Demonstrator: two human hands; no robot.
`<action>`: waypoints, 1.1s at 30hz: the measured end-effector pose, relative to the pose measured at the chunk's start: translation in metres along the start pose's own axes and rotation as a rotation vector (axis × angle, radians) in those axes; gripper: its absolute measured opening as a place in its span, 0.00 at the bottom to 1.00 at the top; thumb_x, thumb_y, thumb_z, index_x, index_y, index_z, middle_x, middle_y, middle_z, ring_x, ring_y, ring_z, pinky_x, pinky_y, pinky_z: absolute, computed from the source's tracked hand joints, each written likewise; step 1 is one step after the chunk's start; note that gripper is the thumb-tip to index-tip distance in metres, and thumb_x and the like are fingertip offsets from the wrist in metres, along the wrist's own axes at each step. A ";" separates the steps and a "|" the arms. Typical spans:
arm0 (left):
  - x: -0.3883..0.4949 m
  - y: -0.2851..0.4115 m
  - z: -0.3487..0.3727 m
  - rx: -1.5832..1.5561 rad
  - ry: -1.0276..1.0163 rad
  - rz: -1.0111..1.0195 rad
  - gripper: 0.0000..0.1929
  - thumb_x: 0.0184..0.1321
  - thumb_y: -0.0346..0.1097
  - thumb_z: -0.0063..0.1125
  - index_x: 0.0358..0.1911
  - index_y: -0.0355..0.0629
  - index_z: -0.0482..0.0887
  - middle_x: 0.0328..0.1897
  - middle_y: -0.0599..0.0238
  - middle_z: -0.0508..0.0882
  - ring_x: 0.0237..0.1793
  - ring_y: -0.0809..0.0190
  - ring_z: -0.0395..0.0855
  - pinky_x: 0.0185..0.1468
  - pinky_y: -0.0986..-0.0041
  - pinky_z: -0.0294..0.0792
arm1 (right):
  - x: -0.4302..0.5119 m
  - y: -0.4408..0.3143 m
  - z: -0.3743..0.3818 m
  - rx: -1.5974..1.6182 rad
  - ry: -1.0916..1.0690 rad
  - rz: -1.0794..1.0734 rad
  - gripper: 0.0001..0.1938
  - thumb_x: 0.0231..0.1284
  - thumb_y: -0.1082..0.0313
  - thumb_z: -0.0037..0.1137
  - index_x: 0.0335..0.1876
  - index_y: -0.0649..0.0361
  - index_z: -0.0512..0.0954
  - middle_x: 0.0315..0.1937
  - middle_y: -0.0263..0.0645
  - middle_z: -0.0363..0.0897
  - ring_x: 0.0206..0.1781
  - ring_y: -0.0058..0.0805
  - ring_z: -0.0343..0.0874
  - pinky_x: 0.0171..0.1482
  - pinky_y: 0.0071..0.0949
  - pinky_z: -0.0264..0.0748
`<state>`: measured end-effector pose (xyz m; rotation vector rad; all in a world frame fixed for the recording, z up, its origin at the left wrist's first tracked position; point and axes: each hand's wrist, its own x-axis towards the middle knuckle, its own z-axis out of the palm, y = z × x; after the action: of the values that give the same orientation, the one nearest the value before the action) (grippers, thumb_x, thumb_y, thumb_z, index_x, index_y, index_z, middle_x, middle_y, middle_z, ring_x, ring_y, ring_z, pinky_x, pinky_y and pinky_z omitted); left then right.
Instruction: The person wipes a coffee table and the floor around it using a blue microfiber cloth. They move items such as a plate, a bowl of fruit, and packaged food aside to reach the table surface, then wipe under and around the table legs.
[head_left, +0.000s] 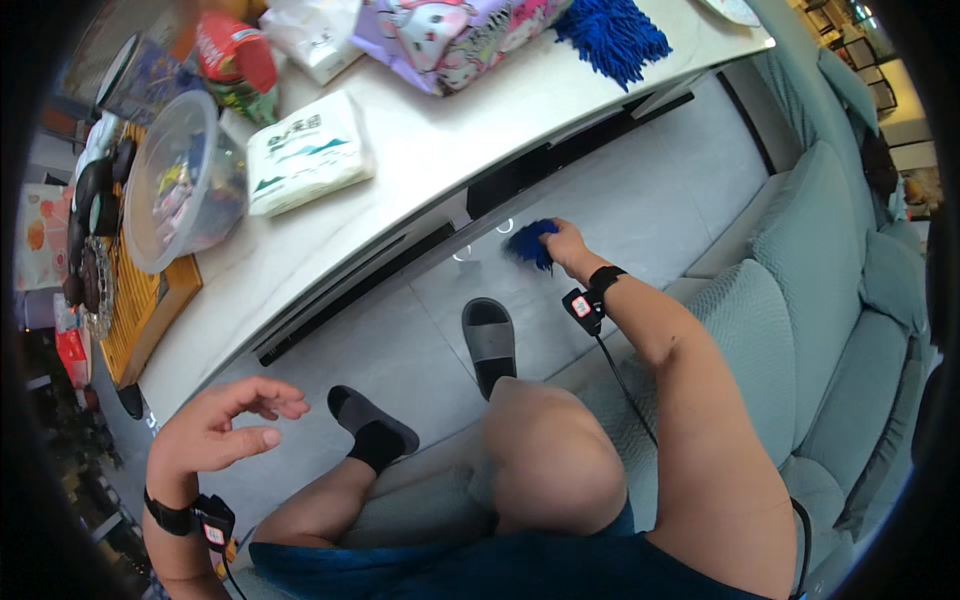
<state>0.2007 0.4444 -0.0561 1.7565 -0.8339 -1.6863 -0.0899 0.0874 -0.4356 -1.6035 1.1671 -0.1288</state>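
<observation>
My right hand (568, 244) reaches down between the sofa and the coffee table, gripping a small blue shaggy cloth (531, 245) above the grey floor. Fingers curled and apart, my left hand (231, 424) hovers by the table's near left corner and holds nothing. A larger piece of blue shaggy cloth (613, 37) lies on the white marble-look tabletop (420, 161) at the far side. Beside it rests a purple bag with cartoon prints (457, 41). A packet of paper tissues (311, 154) lies nearer my left hand.
A clear plastic tub of wrapped sweets (184, 187) stands left, by a slatted wooden tray (161, 307). Behind are a red packet (236, 56) and a lidded jar (142, 79). The grey-green sofa (810, 300) runs along the right. My slippered feet are on the tiled floor (427, 319).
</observation>
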 end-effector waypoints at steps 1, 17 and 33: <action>0.012 0.011 0.005 0.011 -0.014 -0.007 0.24 0.58 0.43 0.63 0.54 0.36 0.77 0.50 0.57 0.83 0.51 0.60 0.81 0.57 0.68 0.70 | -0.007 -0.012 0.003 0.153 0.083 0.019 0.21 0.46 0.77 0.51 0.51 0.65 0.77 0.45 0.56 0.79 0.49 0.53 0.78 0.55 0.43 0.74; 0.175 0.151 0.043 0.605 -0.233 0.428 0.15 0.52 0.31 0.62 0.44 0.39 0.81 0.43 0.57 0.82 0.44 0.51 0.81 0.48 0.68 0.73 | 0.005 0.004 -0.040 -0.767 -0.085 -0.632 0.11 0.54 0.70 0.48 0.44 0.55 0.76 0.42 0.45 0.72 0.48 0.45 0.72 0.48 0.40 0.74; 0.272 0.201 0.073 1.245 -0.014 0.806 0.30 0.36 0.27 0.65 0.51 0.42 0.79 0.67 0.48 0.68 0.68 0.43 0.64 0.67 0.52 0.61 | -0.011 0.079 -0.041 -1.015 -0.568 0.090 0.22 0.62 0.73 0.50 0.62 0.49 0.68 0.62 0.49 0.62 0.61 0.53 0.68 0.57 0.42 0.76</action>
<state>0.1211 0.1092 -0.0844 1.5815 -2.5007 -0.5706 -0.1684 0.0743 -0.4766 -2.2127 0.8620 1.0670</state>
